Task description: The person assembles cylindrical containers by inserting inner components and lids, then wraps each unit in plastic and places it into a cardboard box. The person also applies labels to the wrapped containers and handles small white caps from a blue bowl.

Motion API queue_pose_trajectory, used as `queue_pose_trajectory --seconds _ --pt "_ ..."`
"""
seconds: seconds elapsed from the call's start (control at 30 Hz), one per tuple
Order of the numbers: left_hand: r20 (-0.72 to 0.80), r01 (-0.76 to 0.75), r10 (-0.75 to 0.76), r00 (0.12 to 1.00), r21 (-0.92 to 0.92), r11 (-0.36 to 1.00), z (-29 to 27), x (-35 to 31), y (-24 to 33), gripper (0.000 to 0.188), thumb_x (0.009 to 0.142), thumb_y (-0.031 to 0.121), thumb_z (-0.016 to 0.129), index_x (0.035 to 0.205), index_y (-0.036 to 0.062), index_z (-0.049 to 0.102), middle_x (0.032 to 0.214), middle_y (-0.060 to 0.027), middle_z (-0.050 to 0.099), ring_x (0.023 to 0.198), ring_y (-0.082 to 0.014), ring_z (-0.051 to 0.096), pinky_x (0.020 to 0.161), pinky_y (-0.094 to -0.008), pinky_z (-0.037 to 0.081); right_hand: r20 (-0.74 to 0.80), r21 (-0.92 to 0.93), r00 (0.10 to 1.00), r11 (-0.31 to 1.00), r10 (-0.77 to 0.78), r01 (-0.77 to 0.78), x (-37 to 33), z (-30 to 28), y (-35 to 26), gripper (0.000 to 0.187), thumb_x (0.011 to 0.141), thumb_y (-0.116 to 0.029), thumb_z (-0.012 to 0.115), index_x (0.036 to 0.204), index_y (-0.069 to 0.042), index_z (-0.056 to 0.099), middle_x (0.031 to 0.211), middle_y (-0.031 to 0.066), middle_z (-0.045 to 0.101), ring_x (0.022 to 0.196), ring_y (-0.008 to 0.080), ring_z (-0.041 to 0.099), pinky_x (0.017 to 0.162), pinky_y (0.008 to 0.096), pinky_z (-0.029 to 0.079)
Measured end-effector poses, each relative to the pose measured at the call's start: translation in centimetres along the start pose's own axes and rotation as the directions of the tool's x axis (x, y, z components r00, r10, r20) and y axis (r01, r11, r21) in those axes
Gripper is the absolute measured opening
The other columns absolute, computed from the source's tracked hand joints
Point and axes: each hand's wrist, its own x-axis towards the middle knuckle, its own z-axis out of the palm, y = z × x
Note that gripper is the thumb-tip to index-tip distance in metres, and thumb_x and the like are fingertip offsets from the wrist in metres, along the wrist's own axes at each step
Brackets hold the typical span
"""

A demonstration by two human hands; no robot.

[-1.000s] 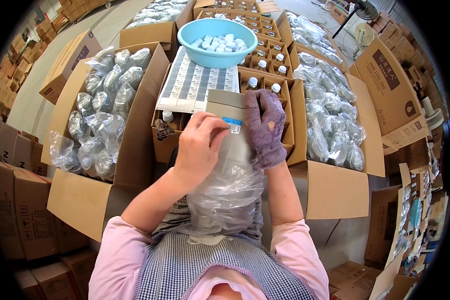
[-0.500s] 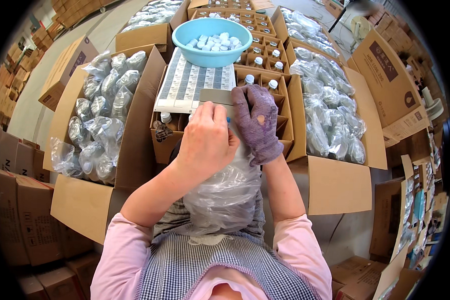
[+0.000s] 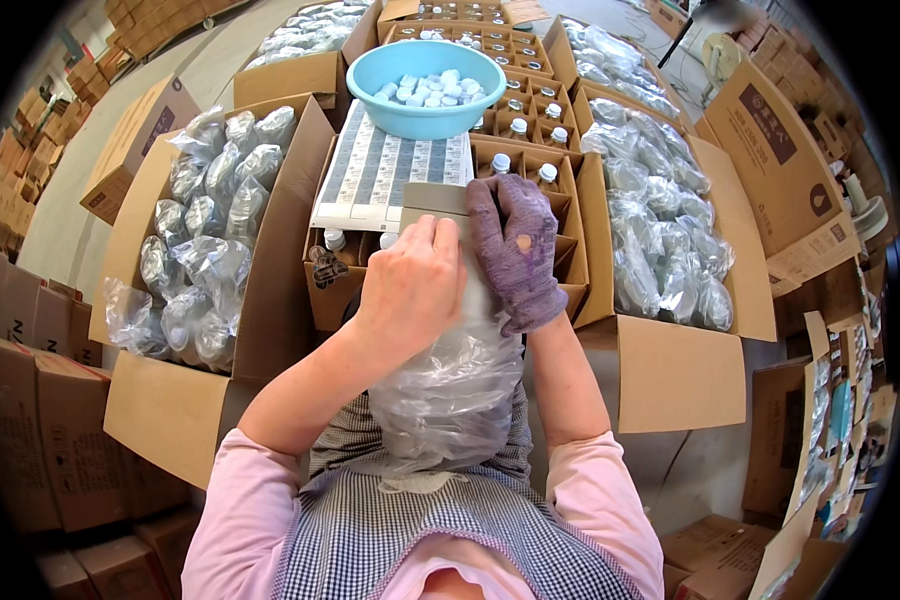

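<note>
A pile of clear plastic bags (image 3: pixel 445 395) lies over my lap, its upper end under my hands. My left hand (image 3: pixel 410 285) is bare, its fingers pinched together near the upper end; what they hold is hidden. My right hand (image 3: pixel 515 250), in a worn purple glove with a small hole, is closed beside it, with bent fingers at the right end of a flat grey-brown strip (image 3: pixel 435 198). What lies under the gloved fingers cannot be made out. A printed label sheet (image 3: pixel 385 180) lies just beyond, on a divided carton (image 3: pixel 320 305) of bottles with white caps (image 3: pixel 500 163).
A light blue basin (image 3: pixel 365 75) of white caps stands on the cartons ahead. Open cartons of silvery bagged items stand at left (image 3: pixel 280 240) and right (image 3: pixel 595 240), flaps outward. Stacked brown boxes (image 3: pixel 70 430) rise at the left.
My left hand has shifted slightly down and left from the strip, more of which now shows. A small blue spot between my hands is no longer visible. My right hand keeps nearly the same place.
</note>
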Motion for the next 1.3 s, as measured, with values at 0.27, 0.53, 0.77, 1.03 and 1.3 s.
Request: queue_pose_trajectory --seconds 0.27,0.53,0.77,1.03,1.3 --pt "0.002 0.197 -0.271 0.963 -0.690 0.696 0.7 -3.3 -4.3 0.010 0.096 0.003 0.054 0.086 0.0025 0.054 0.076 -0.0014 0.054 0.059 -0.0091 0.048 0.052 -0.0247 0.039 0.002 0.127 0.996 0.988 0.091 -0.091 -0.2 -0.7 -0.8 0.007 0.083 -0.009 0.059 0.085 -0.005 0.065 0.078 0.0114 0.060 0.077 0.0311 0.058 0.072 0.0417 0.044" --pt "0.241 0.208 -0.324 0.915 -0.969 -0.135 1.1 -4.1 -5.9 0.014 0.100 0.011 0.050 0.092 0.0014 0.057 0.083 -0.0053 0.061 0.074 -0.0125 0.058 0.070 -0.0264 0.048 0.141 0.071 0.970 0.975 0.200 -0.211 1.4 -2.2 -2.0 0.038 0.082 -0.036 0.074 0.088 0.001 0.067 0.080 0.0147 0.064 0.077 0.0308 0.063 0.073 0.0409 0.049" --pt "0.036 -0.140 -0.441 0.897 -0.922 -0.360 0.0 -5.1 -12.4 0.013 0.097 0.015 0.049 0.090 0.0044 0.055 0.084 -0.0040 0.054 0.082 -0.0173 0.053 0.075 -0.0318 0.044 0.241 0.044 0.925 0.949 0.293 -0.312 1.5 -3.0 -0.3 0.034 0.082 -0.033 0.075 0.088 0.000 0.072 0.083 0.0145 0.066 0.083 0.0271 0.064 0.078 0.0384 0.049" --pt "-0.131 0.289 -0.266 0.955 0.614 0.735 9.2 -12.8 -24.4 0.006 0.083 0.011 0.057 0.086 0.0056 0.055 0.085 -0.0095 0.058 0.085 -0.0255 0.061 0.071 -0.0349 0.051 0.222 0.109 0.907 0.915 0.358 -0.388 0.9 -2.8 0.1 0.021 0.083 -0.019 0.071 0.088 0.002 0.070 0.080 0.0120 0.064 0.078 0.0224 0.060 0.075 0.0336 0.047" --pt "-0.049 0.347 -0.344 0.938 0.186 0.919 15.8 -15.5 -25.0 0.016 0.094 0.014 0.051 0.097 -0.0001 0.058 0.093 -0.0193 0.058 0.091 -0.0369 0.059 0.084 -0.0420 0.049 0.216 0.115 0.900 0.905 0.380 -0.410 1.3 -2.9 0.0 0.023 0.082 -0.018 0.068 0.088 0.004 0.069 0.080 0.0122 0.062 0.077 0.0220 0.058 0.074 0.0339 0.046"
